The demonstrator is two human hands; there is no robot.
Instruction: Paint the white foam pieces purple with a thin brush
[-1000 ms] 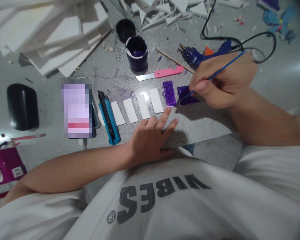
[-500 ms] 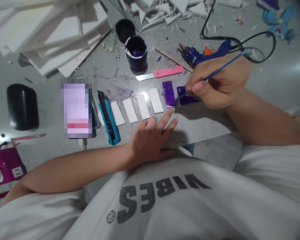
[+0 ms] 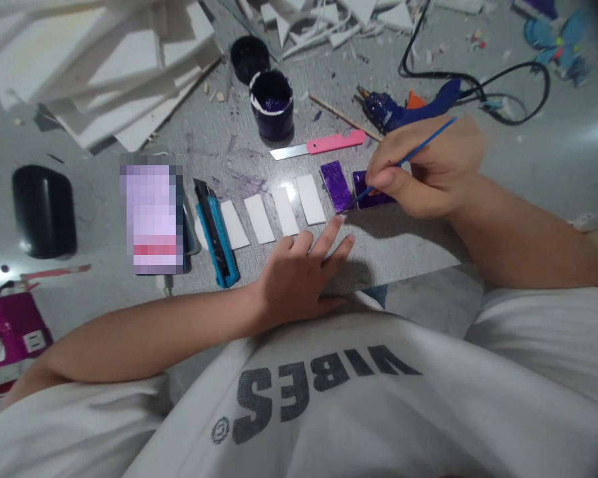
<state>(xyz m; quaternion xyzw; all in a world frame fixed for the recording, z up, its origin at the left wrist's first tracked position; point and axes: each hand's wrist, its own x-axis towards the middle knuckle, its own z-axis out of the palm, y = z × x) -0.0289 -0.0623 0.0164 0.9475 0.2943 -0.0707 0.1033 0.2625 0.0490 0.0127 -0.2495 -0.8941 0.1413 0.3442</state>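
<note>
Brush (image 3: 423, 143) is thin and blue, and the right hand (image 3: 428, 176) pinches it tight between thumb and fingers, like a pencil. Its tip sits on the small purple piece (image 3: 365, 197) at the right end of the row, close to that piece's left edge. A second ago the tip was more in the middle of the piece and the hand was farther right, so the hand has slid left a little and the brush handle leans lower now. I think that means the painting has got to the last side of this piece (it looks purple all over where the hand does not hide it). The other purple piece (image 3: 336, 186) lies just beside it and looks turned a tiny bit since before. Four white pieces (image 3: 285, 211) lie in the row to the left, not painted. The left hand (image 3: 299, 279) has not moved: it rests flat and open on the mat (image 3: 408, 255), holding nothing, with one fingertip just under the other purple piece; I cannot tell if it touches. Behind the row are a pink knife (image 3: 323, 145) and the paint pot (image 3: 272, 106), open, with its lid (image 3: 250, 58) behind it. A blue cutter (image 3: 216, 232) lies at the left end of the row, and a glue gun (image 3: 408, 109) lies near the right hand
</note>
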